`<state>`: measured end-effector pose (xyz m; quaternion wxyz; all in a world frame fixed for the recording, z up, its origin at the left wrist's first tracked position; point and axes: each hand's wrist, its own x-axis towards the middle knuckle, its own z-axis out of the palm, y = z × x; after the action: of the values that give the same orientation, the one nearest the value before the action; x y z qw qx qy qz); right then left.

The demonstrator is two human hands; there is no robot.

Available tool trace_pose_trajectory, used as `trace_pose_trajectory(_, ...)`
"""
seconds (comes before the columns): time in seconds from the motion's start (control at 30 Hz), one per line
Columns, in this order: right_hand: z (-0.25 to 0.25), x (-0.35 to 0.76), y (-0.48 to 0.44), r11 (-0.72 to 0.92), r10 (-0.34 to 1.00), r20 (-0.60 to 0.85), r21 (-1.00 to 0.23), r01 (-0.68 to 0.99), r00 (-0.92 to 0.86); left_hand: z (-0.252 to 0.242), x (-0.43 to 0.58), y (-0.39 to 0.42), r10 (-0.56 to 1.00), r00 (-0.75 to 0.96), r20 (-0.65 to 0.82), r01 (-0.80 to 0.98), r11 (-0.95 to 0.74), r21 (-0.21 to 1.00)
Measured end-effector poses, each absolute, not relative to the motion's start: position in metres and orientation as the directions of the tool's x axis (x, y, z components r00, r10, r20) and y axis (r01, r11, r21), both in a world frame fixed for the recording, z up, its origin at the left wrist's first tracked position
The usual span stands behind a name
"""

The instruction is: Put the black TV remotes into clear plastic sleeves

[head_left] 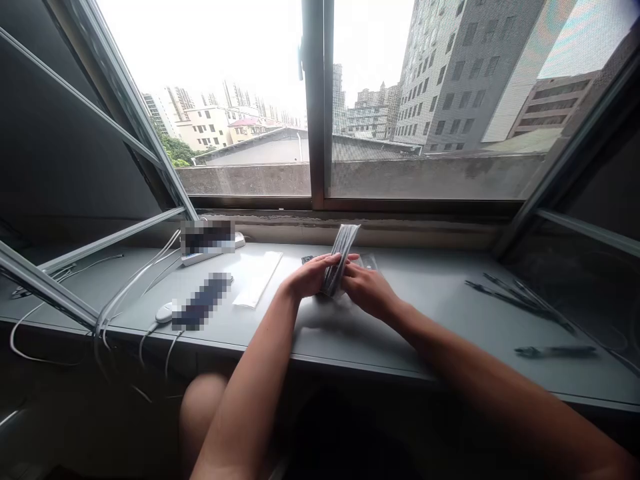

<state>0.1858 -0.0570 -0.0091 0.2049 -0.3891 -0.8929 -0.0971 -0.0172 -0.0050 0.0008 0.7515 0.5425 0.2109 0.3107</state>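
Note:
Above the middle of the desk, a clear plastic bag [346,239] stands tilted upright between my two hands, with dark, thin strips showing through it. My left hand [314,275] grips its left side, the thumb lying across the front. From the right, my right hand [369,287] closes its fingers on the bag's lower part; some fingertips are hidden behind the plastic. A second piece of clear plastic [369,261] lies just beyond my right hand. Past my left hand, a small dark object [307,259] shows in part.
On the grey desk [440,307], a flat white packet [259,279] lies left of my hands. Farther left are a white power strip [213,252], a white rounded device [165,313] and loose white cables [135,283]. Dark slender items [520,297] lie at the right. A window stands behind.

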Motion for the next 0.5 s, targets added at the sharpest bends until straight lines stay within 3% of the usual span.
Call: trace_pose_trajectory(0.5,-0.0043,0.1947,-0.0525,0.680,0.649,0.536,-0.090,0.727,-0.540,0.0013,-0.0181,-0.0086,0.664,0.748,0.005,-0.265,0.292,0.919)
